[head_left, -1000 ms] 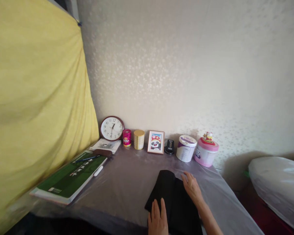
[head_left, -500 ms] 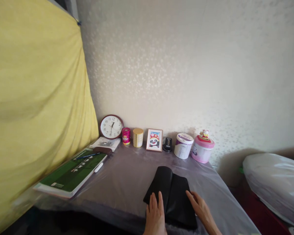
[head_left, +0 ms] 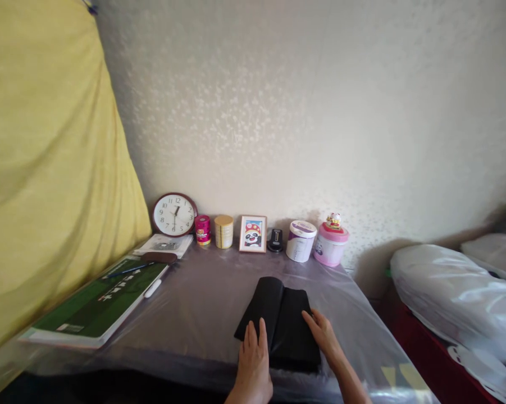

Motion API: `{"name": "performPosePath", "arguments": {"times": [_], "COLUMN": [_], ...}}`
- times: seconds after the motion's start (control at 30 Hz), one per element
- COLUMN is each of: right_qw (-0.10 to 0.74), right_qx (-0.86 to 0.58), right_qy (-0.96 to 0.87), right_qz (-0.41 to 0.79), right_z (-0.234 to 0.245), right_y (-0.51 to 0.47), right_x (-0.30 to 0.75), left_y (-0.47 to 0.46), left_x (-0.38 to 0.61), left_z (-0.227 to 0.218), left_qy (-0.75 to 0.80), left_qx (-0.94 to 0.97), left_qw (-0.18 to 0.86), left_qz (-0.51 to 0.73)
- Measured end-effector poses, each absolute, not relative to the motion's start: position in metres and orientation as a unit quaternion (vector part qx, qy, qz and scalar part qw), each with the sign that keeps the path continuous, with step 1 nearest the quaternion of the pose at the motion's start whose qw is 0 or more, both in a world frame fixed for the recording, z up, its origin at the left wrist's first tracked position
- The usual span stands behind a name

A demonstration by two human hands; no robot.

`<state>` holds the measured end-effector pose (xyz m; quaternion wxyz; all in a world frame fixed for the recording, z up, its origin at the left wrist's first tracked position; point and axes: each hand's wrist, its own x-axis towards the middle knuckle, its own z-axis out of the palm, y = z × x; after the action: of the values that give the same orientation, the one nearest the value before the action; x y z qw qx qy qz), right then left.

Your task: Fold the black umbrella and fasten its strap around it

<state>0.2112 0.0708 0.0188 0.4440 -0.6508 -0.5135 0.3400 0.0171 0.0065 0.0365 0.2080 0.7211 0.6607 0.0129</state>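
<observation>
A black, soft-looking booklet (head_left: pixel 297 331) lies spread open near the front of the table, its left side bulging up along the middle fold. I cannot tell what is on its pages. My left hand (head_left: pixel 253 359) rests flat on the lower left side, fingers stretched out, holding nothing. Over the right edge lies my right hand (head_left: pixel 324 336), fingertips touching the black surface and fingers apart. Part of the booklet's lower left is hidden beneath my left hand.
Plastic film covers the table (head_left: pixel 194 314). Left are a green book (head_left: pixel 109 303), a pen (head_left: pixel 128 271) and a white marker (head_left: pixel 153 288). Along the wall stand a clock (head_left: pixel 174 215), a panda picture frame (head_left: pixel 253 234) and several tubs. White plastic bags (head_left: pixel 455 297) lie right.
The view has turned slightly right, so everything appears shifted left. Both hands stay on the open black booklet with little visible movement.
</observation>
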Motion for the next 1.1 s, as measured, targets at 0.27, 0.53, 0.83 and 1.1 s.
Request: {"name": "performPosePath", "arguments": {"times": [0.27,0.53,0.83,1.1], "right_qw": [0.505,0.477,0.374,0.309], "right_qx": [-0.534,-0.513,-0.591,-0.609], "right_qy": [-0.516,-0.557,-0.628,-0.663], "right_qz": [0.440,0.448,0.341,0.306], "right_z": [0.057,0.046,0.026,0.023], "right_y": [0.090,0.126,0.145,0.151], "right_x": [0.175,0.131,0.113,0.111], "left_y": [0.008,0.018,0.022,0.013], "left_x": [0.021,0.013,0.007,-0.014], "left_z": [0.022,-0.006,-0.014,-0.001], "left_qy": [0.665,0.632,0.626,0.625], "left_qx": [0.728,0.756,0.758,0.745], "left_qw": [0.159,0.157,0.162,0.217], "left_qz": [0.038,0.068,0.087,0.084]}}
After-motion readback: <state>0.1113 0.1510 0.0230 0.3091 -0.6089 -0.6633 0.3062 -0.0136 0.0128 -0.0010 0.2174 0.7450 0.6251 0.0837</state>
